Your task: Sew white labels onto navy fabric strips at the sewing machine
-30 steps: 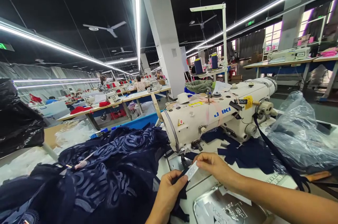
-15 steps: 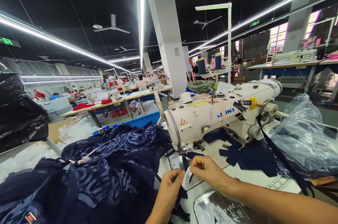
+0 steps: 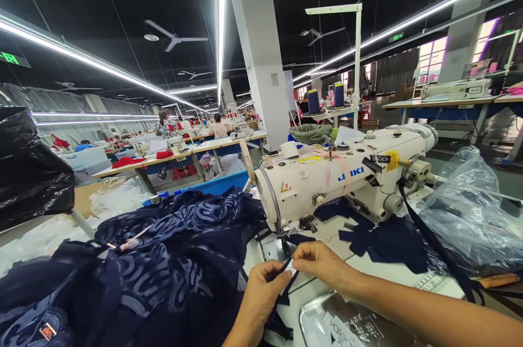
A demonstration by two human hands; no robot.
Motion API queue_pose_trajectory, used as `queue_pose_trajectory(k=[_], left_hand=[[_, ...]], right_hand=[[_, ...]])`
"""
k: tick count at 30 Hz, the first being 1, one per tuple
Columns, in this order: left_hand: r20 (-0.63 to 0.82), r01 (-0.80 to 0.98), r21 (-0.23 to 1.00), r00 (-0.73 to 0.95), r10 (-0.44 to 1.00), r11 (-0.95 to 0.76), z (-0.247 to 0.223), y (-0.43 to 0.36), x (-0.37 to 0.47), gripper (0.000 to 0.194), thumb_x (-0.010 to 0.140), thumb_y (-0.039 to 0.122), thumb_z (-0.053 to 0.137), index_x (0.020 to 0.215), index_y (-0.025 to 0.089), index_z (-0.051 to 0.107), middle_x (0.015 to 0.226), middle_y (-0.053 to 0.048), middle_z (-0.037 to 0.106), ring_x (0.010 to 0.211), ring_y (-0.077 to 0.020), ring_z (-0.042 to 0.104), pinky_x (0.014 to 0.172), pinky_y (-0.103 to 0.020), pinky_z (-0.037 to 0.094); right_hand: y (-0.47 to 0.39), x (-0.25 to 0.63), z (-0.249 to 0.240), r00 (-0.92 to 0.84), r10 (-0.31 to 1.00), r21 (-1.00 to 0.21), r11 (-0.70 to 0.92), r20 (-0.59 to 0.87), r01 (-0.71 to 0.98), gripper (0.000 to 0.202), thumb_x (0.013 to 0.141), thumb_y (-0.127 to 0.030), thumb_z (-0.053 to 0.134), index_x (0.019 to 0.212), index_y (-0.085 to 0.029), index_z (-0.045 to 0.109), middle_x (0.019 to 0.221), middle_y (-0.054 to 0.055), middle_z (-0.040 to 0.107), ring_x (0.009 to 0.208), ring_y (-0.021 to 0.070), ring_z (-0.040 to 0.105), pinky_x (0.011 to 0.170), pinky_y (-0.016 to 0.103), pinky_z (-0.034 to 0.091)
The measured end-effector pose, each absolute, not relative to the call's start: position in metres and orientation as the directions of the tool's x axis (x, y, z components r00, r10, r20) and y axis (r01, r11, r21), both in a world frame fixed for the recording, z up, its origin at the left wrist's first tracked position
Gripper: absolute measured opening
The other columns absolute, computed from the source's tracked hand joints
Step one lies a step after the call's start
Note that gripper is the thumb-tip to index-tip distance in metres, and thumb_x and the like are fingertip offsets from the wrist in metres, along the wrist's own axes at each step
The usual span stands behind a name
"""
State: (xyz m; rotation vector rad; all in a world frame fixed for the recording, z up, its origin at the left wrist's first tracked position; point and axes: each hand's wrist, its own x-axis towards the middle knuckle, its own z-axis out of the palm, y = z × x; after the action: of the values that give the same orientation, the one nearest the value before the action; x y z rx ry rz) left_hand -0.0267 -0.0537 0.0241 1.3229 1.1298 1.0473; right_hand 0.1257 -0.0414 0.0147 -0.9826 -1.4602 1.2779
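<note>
My left hand [image 3: 263,288] and my right hand [image 3: 319,261] meet in front of the sewing machine's [image 3: 322,178] needle area, thumbs and fingers pinched. Between them is a small white label [image 3: 291,266], mostly covered by the fingers. Its right end is in my right fingertips. A narrow dark strip runs by the label at my left fingers, partly hidden. To the left lies a heap of navy garments [image 3: 163,276] with pale swirl patterns. Below my right forearm, a metal tray [image 3: 327,325] holds more printed labels.
Navy fabric pieces [image 3: 392,243] lie under the machine arm, with a clear plastic bag [image 3: 474,205] to their right. A dark strap [image 3: 425,243] hangs off the machine's right end. Two navy thread cones [image 3: 314,102] stand behind. A black plastic bag [image 3: 32,167] is at far left.
My left thumb and fingers have shifted over the label, hiding its print, and the label is turned against the dark strip. My right hand has stayed nearly in place.
</note>
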Motion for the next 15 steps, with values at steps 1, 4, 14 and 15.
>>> queue_pose_trajectory(k=[1, 4, 14, 15], left_hand=[[-0.023, 0.062, 0.998, 0.173, 0.985, 0.013, 0.025, -0.054, -0.027, 0.033, 0.048, 0.045, 0.073, 0.055, 0.014, 0.062, 0.05, 0.004, 0.047, 0.051, -0.0088, 0.038, 0.052, -0.022, 0.03], [-0.044, 0.071, 0.997, 0.196, 0.98, 0.031, 0.025, -0.053, -0.028, 0.034, 0.048, 0.045, 0.073, 0.056, 0.014, 0.063, 0.052, 0.004, 0.049, 0.052, -0.0087, 0.038, 0.052, -0.022, 0.029], [-0.095, 0.166, 0.985, 0.322, 0.942, 0.043, 0.022, -0.047, -0.033, 0.042, 0.048, 0.053, 0.073, 0.059, 0.014, 0.062, 0.049, 0.005, 0.046, 0.049, -0.0071, 0.034, 0.049, -0.021, 0.027], [-0.089, 0.184, 0.982, 0.336, 0.938, 0.028, 0.02, -0.046, -0.036, 0.043, 0.047, 0.055, 0.072, 0.058, 0.014, 0.062, 0.049, 0.005, 0.046, 0.048, -0.0071, 0.034, 0.049, -0.021, 0.028]], right_hand=[[-0.042, 0.127, 0.015, -0.256, 0.958, -0.991, 0.133, 0.13, -0.005, 0.02, 0.061, -0.032, 0.06, 0.059, -0.014, 0.054, 0.057, -0.003, 0.047, 0.058, 0.0105, 0.039, 0.058, 0.025, 0.03], [-0.042, 0.129, 0.016, -0.264, 0.957, -0.992, 0.121, 0.121, -0.015, 0.019, 0.061, -0.032, 0.062, 0.059, -0.014, 0.056, 0.056, -0.003, 0.047, 0.056, 0.0097, 0.038, 0.056, 0.024, 0.03], [-0.044, 0.132, 0.013, -0.317, 0.939, -0.99, 0.144, 0.137, -0.001, 0.013, 0.062, -0.025, 0.062, 0.061, -0.013, 0.058, 0.057, -0.003, 0.052, 0.056, 0.0093, 0.046, 0.055, 0.021, 0.036], [-0.042, 0.138, 0.014, -0.358, 0.923, -0.984, 0.169, 0.14, 0.05, 0.012, 0.064, -0.025, 0.062, 0.065, -0.013, 0.059, 0.059, -0.003, 0.054, 0.058, 0.0098, 0.048, 0.056, 0.021, 0.037]])
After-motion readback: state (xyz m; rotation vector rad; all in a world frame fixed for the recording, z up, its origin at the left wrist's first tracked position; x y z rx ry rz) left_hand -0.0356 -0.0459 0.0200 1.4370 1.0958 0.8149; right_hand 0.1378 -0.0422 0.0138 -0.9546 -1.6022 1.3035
